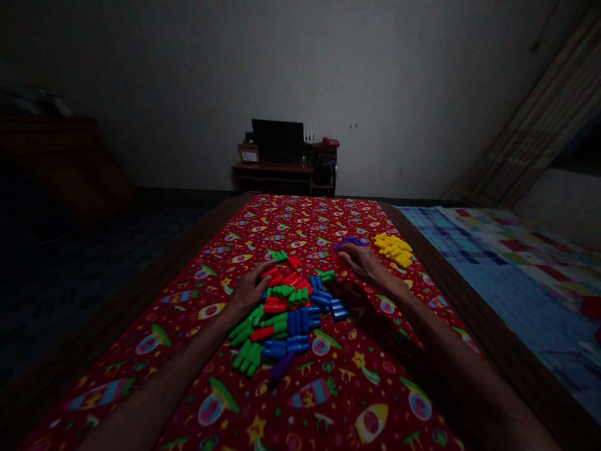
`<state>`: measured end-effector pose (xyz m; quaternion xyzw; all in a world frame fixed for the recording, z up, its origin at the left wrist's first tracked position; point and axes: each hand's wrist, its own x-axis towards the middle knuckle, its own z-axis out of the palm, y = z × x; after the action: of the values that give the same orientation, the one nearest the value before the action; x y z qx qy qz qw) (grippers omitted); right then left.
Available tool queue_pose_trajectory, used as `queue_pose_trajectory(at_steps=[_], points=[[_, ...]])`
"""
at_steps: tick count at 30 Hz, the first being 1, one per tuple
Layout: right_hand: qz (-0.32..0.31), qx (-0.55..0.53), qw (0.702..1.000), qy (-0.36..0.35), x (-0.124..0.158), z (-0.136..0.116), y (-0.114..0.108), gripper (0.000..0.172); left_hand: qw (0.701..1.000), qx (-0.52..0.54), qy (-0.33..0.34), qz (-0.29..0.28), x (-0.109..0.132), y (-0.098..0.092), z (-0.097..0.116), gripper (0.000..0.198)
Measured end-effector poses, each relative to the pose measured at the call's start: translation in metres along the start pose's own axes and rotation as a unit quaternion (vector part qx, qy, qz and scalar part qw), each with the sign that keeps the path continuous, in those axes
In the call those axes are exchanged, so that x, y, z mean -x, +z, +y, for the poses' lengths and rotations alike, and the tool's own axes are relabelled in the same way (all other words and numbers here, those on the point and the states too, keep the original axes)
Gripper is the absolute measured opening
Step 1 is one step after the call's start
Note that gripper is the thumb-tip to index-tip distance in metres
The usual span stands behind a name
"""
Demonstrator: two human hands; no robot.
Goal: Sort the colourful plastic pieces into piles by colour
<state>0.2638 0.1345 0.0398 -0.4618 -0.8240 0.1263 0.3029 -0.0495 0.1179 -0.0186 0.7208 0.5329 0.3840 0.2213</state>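
Red, green and blue plastic pieces (298, 322) lie in a loose heap on a red patterned cloth (323, 391). My left hand (248, 291) rests at the heap's left side, thumb and fingers apart, touching its edge near the red pieces. Farther right, my right hand (360, 259) has its fingers bent together beside a small group of purple pieces (352, 240); what lies between the fingertips is too small and dark to tell. Yellow pieces (393, 248) form a separate pile right of that hand. One purple piece (282, 369) lies at the heap's near end.
Beyond the cloth's far edge stands a low desk (272, 168) with a dark monitor (278, 141) and a red object (330, 142). A blue plaid cover (469, 275) spreads on the right. Brown furniture (61, 163) stands at the left.
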Motion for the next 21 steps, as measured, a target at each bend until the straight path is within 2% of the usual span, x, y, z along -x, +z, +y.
queue_pose_trajectory(at_steps=[4,7,10,13,16,17,19,20,21], points=[[0.051,0.05,0.992,0.105,0.057,0.035,-0.022,0.034,0.996,0.004,-0.003,0.093,0.0,-0.004,0.004,0.04],[0.102,0.078,0.969,0.212,0.098,0.062,-0.038,0.034,0.982,0.024,-0.02,0.184,-0.002,-0.014,0.01,0.038],[0.098,0.075,0.95,0.286,0.128,0.078,-0.05,0.03,0.974,0.054,-0.014,0.218,-0.001,-0.023,0.025,0.036],[0.112,0.126,0.935,0.313,0.141,0.081,-0.057,0.03,0.978,0.088,0.005,0.19,0.006,-0.019,0.049,0.036],[0.197,0.165,0.922,0.29,0.138,0.065,-0.056,0.029,0.986,0.117,0.016,0.119,0.02,-0.001,0.075,0.038],[0.218,0.145,0.926,0.272,0.134,0.055,-0.053,0.027,0.988,0.123,0.021,0.091,0.026,0.008,0.083,0.038],[0.217,0.051,0.949,0.222,0.124,0.026,-0.044,0.026,0.99,0.131,0.037,0.048,0.037,0.028,0.098,0.035],[0.187,-0.017,0.963,0.192,0.119,0.009,-0.037,0.028,0.99,0.132,0.046,0.026,0.043,0.038,0.105,0.033],[0.132,-0.093,0.975,0.153,0.114,-0.008,-0.029,0.032,0.99,0.129,0.055,0.009,0.047,0.047,0.111,0.03]])
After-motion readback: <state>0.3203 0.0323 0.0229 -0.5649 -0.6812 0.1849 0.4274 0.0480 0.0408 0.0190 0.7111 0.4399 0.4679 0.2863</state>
